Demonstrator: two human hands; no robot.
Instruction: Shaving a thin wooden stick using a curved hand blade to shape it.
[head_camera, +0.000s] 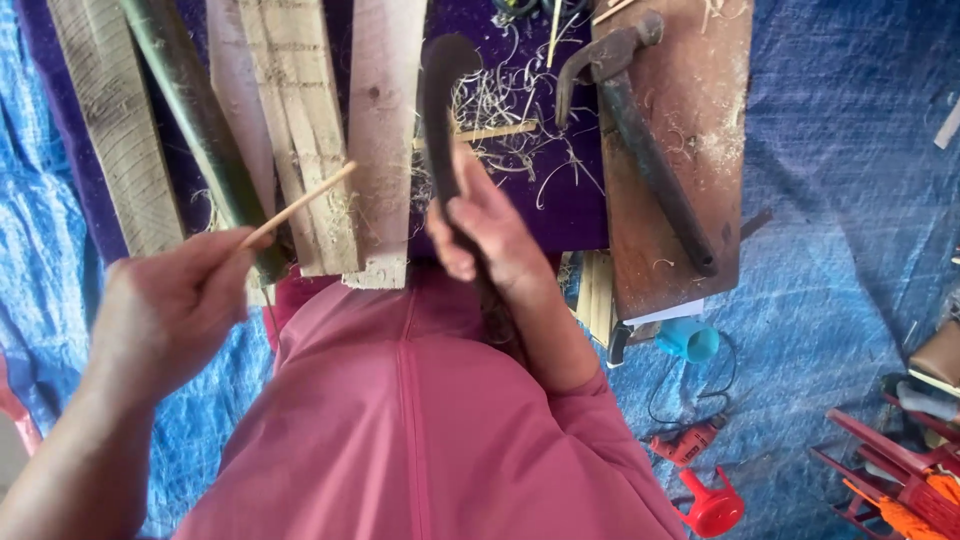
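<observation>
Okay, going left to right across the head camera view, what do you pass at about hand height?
Left hand gripping a thin wooden stick → right hand holding a dark curved blade → brown wooden board carrying a claw hammer → blue tarp.

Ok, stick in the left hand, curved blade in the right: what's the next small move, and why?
Probably bring the curved knife down to the thin bamboo stick. The left hand holds the stick out and the right hand holds the blade raised and apart from it; shavings already litter the purple cloth.

Planks (300, 120) and hammer (640, 130) ahead
</observation>
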